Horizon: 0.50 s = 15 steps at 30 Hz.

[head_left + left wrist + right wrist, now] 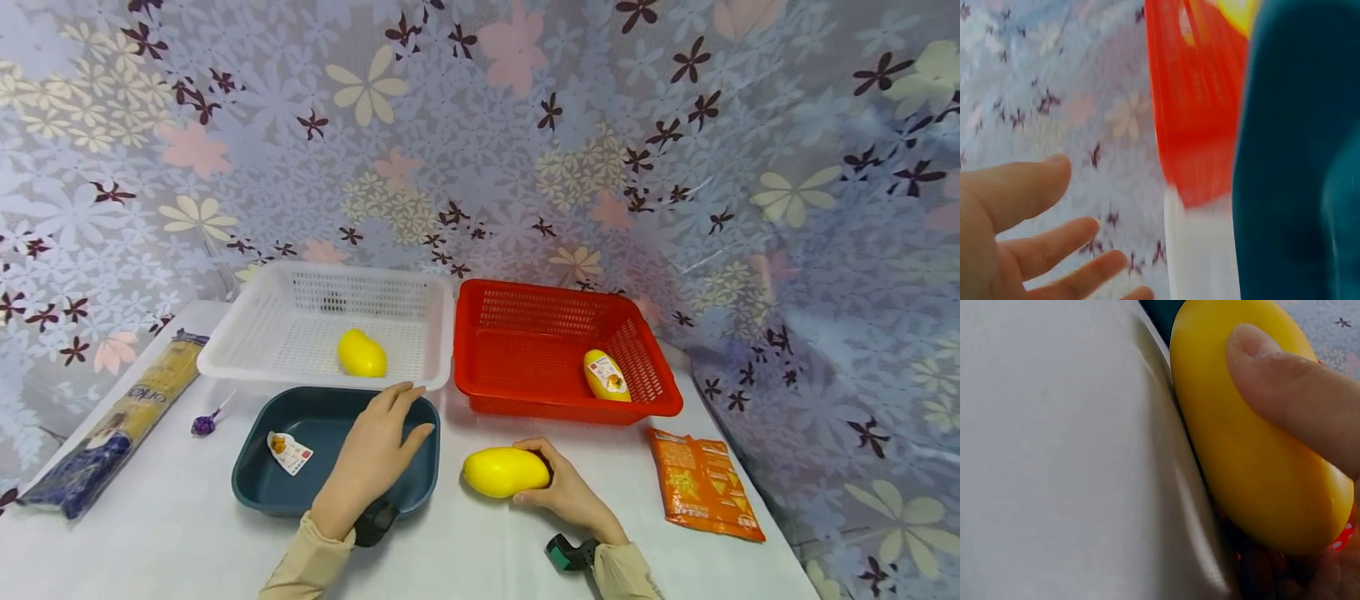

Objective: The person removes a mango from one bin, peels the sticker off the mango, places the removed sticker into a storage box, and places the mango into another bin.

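Note:
My right hand [561, 490] grips a yellow mango [504, 472] at the table's front middle, and in the right wrist view the thumb [1297, 394] lies across the mango's side [1241, 456]. Over the dark teal basin [251, 467] hangs my left hand [378, 446], its fingers extended and holding nothing. A white sticker label [288, 452] lies inside that basin. One more mango [362, 353] sits in the white basket [262, 325], and another mango [606, 375], bearing a label, leans in the right side of the red basket [517, 367].
At the left edge lies a long pasta packet [123, 421], with a purple lollipop [204, 425] nearer the basin. An orange snack bag [705, 485] is on the right. A flowered curtain [480, 150] rises behind the baskets.

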Each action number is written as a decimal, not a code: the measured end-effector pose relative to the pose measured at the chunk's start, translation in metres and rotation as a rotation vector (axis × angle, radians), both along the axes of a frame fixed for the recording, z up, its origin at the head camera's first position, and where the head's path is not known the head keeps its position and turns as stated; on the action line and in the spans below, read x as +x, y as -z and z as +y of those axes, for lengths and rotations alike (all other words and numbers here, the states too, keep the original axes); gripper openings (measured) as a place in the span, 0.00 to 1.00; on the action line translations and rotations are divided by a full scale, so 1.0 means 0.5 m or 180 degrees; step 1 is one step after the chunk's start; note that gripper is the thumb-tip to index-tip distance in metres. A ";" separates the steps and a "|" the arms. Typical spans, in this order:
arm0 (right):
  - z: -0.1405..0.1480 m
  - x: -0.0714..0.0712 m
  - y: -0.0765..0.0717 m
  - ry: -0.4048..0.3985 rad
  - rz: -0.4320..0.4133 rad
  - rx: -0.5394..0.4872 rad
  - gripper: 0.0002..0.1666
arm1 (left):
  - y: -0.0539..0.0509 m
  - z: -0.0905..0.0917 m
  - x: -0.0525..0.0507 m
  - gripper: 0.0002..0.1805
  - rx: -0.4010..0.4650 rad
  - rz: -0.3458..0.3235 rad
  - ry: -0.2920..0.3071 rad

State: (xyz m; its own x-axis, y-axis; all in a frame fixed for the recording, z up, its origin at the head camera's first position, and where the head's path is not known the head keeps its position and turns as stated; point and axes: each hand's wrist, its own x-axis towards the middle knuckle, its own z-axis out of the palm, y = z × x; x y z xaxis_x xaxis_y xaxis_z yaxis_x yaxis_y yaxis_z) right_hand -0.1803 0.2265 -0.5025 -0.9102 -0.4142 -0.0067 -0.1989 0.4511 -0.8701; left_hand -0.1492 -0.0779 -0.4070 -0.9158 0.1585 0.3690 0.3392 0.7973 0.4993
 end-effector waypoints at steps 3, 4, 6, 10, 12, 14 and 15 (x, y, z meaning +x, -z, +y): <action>-0.004 0.000 0.000 -0.0076 0.0002 -0.0036 0.40 | 0.003 0.021 0.001 0.28 -0.0049 0.0097 0.0084; -0.005 0.001 0.000 -0.0083 0.0002 -0.0034 0.40 | 0.005 0.024 0.001 0.28 -0.0072 0.0119 0.0077; -0.005 0.001 0.001 -0.0062 0.0000 -0.0020 0.40 | 0.009 0.024 0.000 0.28 -0.0112 0.0151 0.0017; -0.001 0.001 0.002 -0.0013 0.0000 0.0006 0.40 | 0.013 0.007 -0.007 0.30 -0.0159 0.0112 -0.0176; 0.001 -0.001 0.002 -0.0012 0.0005 0.0010 0.40 | 0.012 -0.009 -0.011 0.32 -0.0176 0.0078 -0.0251; 0.001 -0.002 0.001 -0.0017 0.0000 0.0014 0.40 | 0.009 -0.031 -0.015 0.35 -0.0190 0.0014 -0.0317; 0.002 -0.002 0.001 -0.0018 -0.0006 0.0012 0.40 | 0.006 -0.044 -0.017 0.36 -0.0194 -0.0010 -0.0352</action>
